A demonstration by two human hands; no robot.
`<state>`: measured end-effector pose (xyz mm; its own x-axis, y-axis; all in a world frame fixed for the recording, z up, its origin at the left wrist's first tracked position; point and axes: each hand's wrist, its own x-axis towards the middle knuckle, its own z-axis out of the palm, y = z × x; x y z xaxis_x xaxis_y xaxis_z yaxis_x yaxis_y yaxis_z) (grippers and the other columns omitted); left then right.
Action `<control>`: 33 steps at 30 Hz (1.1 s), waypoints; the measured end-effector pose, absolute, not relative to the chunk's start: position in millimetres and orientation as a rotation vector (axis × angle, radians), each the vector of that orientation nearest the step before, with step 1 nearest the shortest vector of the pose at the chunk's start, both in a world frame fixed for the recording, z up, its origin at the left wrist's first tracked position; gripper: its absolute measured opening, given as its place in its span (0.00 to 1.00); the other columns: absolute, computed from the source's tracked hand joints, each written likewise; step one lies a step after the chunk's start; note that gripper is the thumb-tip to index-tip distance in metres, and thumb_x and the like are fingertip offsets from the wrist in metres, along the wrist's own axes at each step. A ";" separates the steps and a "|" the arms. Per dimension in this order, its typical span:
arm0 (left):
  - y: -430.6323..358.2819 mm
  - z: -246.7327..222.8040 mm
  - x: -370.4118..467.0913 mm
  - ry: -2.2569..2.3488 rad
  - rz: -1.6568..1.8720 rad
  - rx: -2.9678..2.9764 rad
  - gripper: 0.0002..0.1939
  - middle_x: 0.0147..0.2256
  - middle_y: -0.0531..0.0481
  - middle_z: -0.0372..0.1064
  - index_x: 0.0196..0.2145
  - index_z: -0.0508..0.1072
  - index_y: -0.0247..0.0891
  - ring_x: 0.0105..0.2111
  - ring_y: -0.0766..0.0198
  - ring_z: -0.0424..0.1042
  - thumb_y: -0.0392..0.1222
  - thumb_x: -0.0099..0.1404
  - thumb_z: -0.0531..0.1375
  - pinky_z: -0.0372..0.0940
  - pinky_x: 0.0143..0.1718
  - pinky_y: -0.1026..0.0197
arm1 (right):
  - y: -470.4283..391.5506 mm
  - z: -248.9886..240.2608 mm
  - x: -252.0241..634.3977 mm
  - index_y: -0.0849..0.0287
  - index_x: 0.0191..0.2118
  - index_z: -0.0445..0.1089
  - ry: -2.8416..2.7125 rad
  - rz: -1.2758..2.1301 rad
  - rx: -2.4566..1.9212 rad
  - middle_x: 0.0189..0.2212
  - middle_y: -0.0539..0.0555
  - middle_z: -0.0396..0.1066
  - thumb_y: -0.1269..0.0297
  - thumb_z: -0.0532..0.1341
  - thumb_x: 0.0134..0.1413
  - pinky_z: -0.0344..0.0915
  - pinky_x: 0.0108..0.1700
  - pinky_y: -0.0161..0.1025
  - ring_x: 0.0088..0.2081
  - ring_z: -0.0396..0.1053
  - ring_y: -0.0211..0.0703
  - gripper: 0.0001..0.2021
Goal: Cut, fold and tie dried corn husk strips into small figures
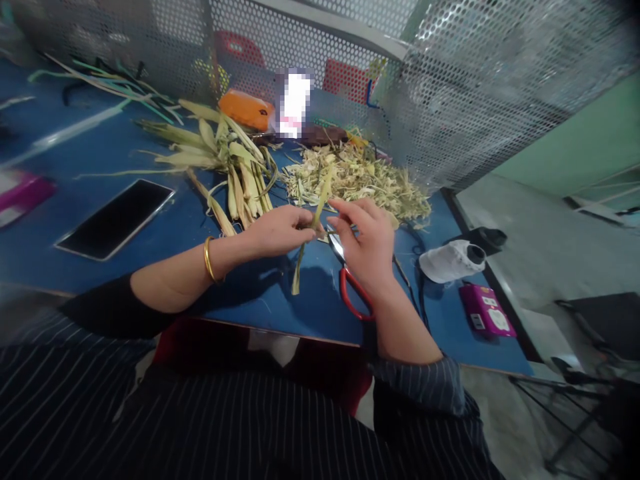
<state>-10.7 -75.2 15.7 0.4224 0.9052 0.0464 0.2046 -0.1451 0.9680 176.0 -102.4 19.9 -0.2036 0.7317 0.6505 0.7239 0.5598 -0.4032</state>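
Note:
In the head view, my left hand (283,230) pinches a pale green corn husk strip (324,193) between thumb and fingers. One end of the strip points up, and a tail hangs below the hand. Close beside it, my right hand (367,237) has its fingers curled, with a thin length of husk running into them from the left hand. Red-handled scissors (356,293) lie on the table under my right hand, partly covered by it. Behind my hands are a bundle of corn husks (245,187) and a heap of shredded husk pieces (360,173).
A dark-screened phone (115,219) lies on the blue table (300,313) at left. On the right are a white thread cone (453,260) and a purple packet (487,310). An orange pouch (246,110) sits before the perforated metal screen (320,40).

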 end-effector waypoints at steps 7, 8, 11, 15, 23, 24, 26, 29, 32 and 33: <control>-80.1 21.7 -9.0 0.853 0.533 1.979 0.14 0.16 0.55 0.57 0.20 0.76 0.36 0.19 0.70 0.53 0.45 0.57 0.60 0.47 0.22 0.64 | -88.9 17.3 186.5 0.59 0.42 0.73 -1.771 1.387 -0.874 0.26 0.47 0.69 0.61 0.64 0.53 0.60 0.27 0.32 0.24 0.62 0.31 0.11; -79.4 22.4 -9.9 0.829 0.526 1.962 0.13 0.17 0.55 0.58 0.20 0.76 0.36 0.19 0.70 0.53 0.45 0.56 0.61 0.47 0.22 0.64 | -87.7 16.0 188.3 0.58 0.43 0.73 -1.714 1.464 -0.821 0.27 0.47 0.69 0.61 0.65 0.53 0.59 0.26 0.31 0.22 0.61 0.30 0.12; -77.8 22.2 -12.3 0.770 0.502 1.915 0.11 0.17 0.55 0.59 0.20 0.77 0.36 0.19 0.71 0.53 0.44 0.55 0.62 0.47 0.21 0.65 | -84.7 12.3 192.0 0.58 0.45 0.73 -1.648 1.587 -0.735 0.27 0.47 0.71 0.61 0.66 0.52 0.57 0.23 0.30 0.20 0.60 0.28 0.14; -78.8 20.1 -11.8 0.749 0.469 1.864 0.09 0.18 0.55 0.61 0.23 0.78 0.37 0.19 0.70 0.54 0.43 0.55 0.62 0.48 0.22 0.64 | -84.3 8.3 190.0 0.61 0.37 0.75 -1.721 1.615 -0.753 0.22 0.47 0.69 0.59 0.65 0.54 0.58 0.22 0.29 0.19 0.60 0.29 0.10; -78.8 22.7 -11.3 0.727 0.575 1.777 0.10 0.20 0.52 0.66 0.24 0.80 0.37 0.22 0.68 0.60 0.42 0.57 0.61 0.55 0.27 0.63 | -87.7 0.3 174.7 0.58 0.31 0.73 -1.466 1.429 -0.710 0.23 0.47 0.67 0.55 0.65 0.54 0.66 0.25 0.33 0.21 0.62 0.31 0.11; -78.9 22.1 -11.2 0.708 0.583 1.755 0.09 0.22 0.51 0.69 0.26 0.81 0.38 0.24 0.66 0.63 0.43 0.57 0.62 0.57 0.28 0.63 | -88.6 0.2 173.6 0.58 0.32 0.72 -1.448 1.464 -0.706 0.23 0.47 0.68 0.53 0.64 0.54 0.67 0.25 0.33 0.20 0.62 0.31 0.12; -79.4 20.0 -10.7 0.697 0.590 1.728 0.08 0.25 0.50 0.72 0.27 0.81 0.38 0.26 0.63 0.67 0.43 0.55 0.63 0.60 0.31 0.61 | -90.5 0.4 172.1 0.58 0.31 0.70 -1.428 1.514 -0.709 0.24 0.47 0.69 0.49 0.63 0.54 0.67 0.23 0.33 0.19 0.61 0.30 0.15; -79.9 16.9 -9.9 0.719 0.577 1.753 0.08 0.23 0.49 0.71 0.23 0.80 0.36 0.26 0.62 0.68 0.42 0.55 0.63 0.62 0.31 0.60 | -92.5 1.4 170.2 0.59 0.29 0.68 -1.402 1.536 -0.719 0.24 0.47 0.69 0.49 0.62 0.55 0.62 0.20 0.30 0.17 0.58 0.27 0.17; -80.1 17.3 -9.5 0.733 0.555 1.816 0.08 0.22 0.50 0.71 0.23 0.79 0.36 0.26 0.63 0.68 0.40 0.54 0.62 0.62 0.31 0.61 | -93.4 2.5 168.3 0.60 0.28 0.67 -1.364 1.516 -0.733 0.22 0.46 0.67 0.51 0.63 0.55 0.58 0.19 0.28 0.16 0.58 0.26 0.16; -80.2 18.4 -9.5 0.740 0.546 1.834 0.08 0.22 0.50 0.70 0.23 0.79 0.35 0.26 0.63 0.67 0.40 0.54 0.62 0.62 0.31 0.62 | -93.6 2.9 167.7 0.60 0.27 0.67 -1.349 1.511 -0.731 0.21 0.46 0.66 0.52 0.63 0.55 0.58 0.19 0.28 0.17 0.58 0.27 0.15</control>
<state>-9.5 -80.2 18.4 0.7063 0.7074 0.0280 0.2359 -0.2724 0.9328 167.7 -93.6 2.9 -0.3720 0.9154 0.1537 -0.2563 0.0579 -0.9649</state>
